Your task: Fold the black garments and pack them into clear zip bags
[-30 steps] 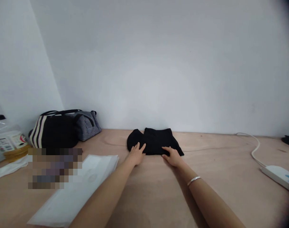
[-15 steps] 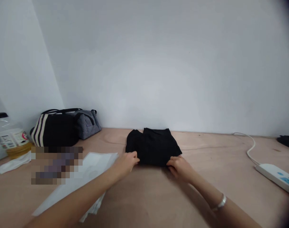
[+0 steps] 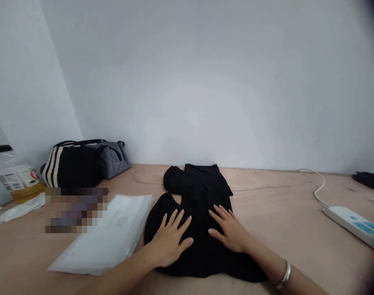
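Note:
A black cloth garment (image 3: 202,258) lies spread on the wooden table, reaching from near the wall toward me; its exact kind I cannot tell. One rounded part bulges out at its left, with a smaller fold behind it. My left hand (image 3: 171,239) rests flat on the left half of the cloth, fingers spread. On the right half lies my right hand (image 3: 230,231), also flat with its fingers apart. Neither hand grips anything. A silver bracelet (image 3: 285,275) circles my right wrist.
Left of the garment lies a stack of clear plastic sleeves (image 3: 113,233). Farther left stand a black bag (image 3: 79,166), a striped bag (image 3: 115,159) and a bottle of yellow liquid (image 3: 19,176). A white power strip (image 3: 352,223) sits at right. The wall (image 3: 199,82) closes the back.
The black cloth, folded small near the wall before, now extends toward me. Both hands have let go of its near edge and lie flat on it, closer to me.

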`<state>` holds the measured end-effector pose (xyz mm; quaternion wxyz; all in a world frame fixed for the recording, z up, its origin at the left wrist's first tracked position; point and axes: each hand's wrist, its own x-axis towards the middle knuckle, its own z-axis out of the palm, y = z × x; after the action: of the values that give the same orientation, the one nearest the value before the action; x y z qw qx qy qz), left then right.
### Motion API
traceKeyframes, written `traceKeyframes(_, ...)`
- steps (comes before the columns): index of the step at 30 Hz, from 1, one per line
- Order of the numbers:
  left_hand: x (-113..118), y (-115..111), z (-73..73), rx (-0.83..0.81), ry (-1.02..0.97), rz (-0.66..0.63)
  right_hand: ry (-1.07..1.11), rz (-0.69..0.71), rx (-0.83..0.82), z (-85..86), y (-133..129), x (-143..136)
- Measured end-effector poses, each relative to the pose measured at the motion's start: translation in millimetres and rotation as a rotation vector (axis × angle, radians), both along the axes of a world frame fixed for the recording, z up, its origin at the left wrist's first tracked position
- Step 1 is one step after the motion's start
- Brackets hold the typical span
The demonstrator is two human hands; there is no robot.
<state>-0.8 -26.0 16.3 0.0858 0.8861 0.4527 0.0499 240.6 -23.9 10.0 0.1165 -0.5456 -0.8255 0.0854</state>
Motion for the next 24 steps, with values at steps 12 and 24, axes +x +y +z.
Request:
traceKeyframes(12, 10.5, -21.8, 6.9, -0.028, 0.049, -0.027, -0.073, 0.013, -0.096, 3.6, -14.5, 10.7)
traceKeyframes(24, -27.1, -25.7, 41.2, -0.132, -0.136, -0.249, 0.104, 0.129, -0.07, 27.6, -32.8, 18.6)
